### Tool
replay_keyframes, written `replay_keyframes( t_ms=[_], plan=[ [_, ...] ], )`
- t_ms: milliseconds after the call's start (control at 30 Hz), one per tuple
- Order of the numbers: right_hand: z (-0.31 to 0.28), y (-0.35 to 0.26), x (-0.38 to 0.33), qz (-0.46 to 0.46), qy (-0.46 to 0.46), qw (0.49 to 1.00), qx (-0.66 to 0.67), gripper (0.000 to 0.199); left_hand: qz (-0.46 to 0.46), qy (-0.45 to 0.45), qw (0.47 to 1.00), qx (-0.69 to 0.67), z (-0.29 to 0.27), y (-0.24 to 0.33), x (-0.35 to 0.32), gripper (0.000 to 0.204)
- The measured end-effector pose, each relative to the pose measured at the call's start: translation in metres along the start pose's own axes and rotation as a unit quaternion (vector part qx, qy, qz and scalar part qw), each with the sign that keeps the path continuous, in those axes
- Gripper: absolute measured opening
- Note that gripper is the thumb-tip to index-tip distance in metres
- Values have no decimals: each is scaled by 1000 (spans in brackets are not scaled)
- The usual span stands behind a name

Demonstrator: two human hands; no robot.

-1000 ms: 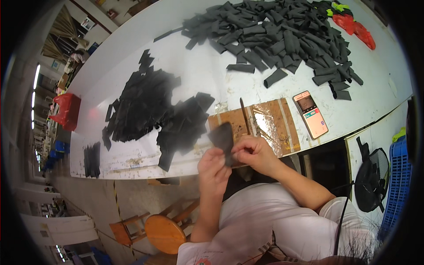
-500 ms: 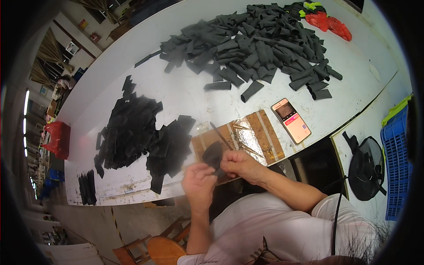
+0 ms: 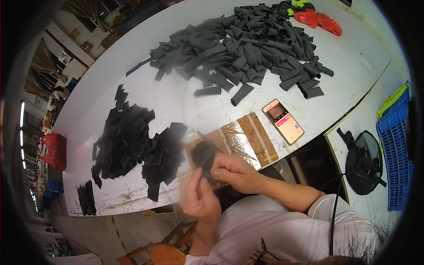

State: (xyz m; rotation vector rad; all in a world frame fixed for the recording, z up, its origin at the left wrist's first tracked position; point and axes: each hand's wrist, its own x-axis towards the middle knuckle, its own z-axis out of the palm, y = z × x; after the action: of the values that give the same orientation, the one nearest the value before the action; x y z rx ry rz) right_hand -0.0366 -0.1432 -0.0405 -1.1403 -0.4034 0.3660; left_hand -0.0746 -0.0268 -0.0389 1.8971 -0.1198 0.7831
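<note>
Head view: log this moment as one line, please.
Left hand: at black piece | right hand: holding same piece | table: brown board, lit phone, dark-grey heap

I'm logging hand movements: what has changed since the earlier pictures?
The left hand has straightened its fingers upward from their earlier curl, beside the small black fabric piece. The view shifted. The right hand still pinches it; the flat black fabric scraps stayed put.

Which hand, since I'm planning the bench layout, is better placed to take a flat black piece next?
Probably the left hand: it is nearer the flat black pieces than the right hand is. Both appear to be on a dark piece, so the left would first need freeing.
</note>
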Motion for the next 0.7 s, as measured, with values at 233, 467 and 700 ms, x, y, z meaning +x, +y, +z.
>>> replay_keyframes(
  t_ms=[233,467,700],
  plan=[
    [-3,17,0,43,41,994,-93,22,-79,78,989,-99,12,-4,-7,9],
    [-7,26,9,-167,106,963,-186,16,-320,-72,825,-461,-13,-20,7,30],
    [-10,17,2,-259,25,931,-257,5,-304,-79,829,-462,-15,-11,2,46]
  ],
)
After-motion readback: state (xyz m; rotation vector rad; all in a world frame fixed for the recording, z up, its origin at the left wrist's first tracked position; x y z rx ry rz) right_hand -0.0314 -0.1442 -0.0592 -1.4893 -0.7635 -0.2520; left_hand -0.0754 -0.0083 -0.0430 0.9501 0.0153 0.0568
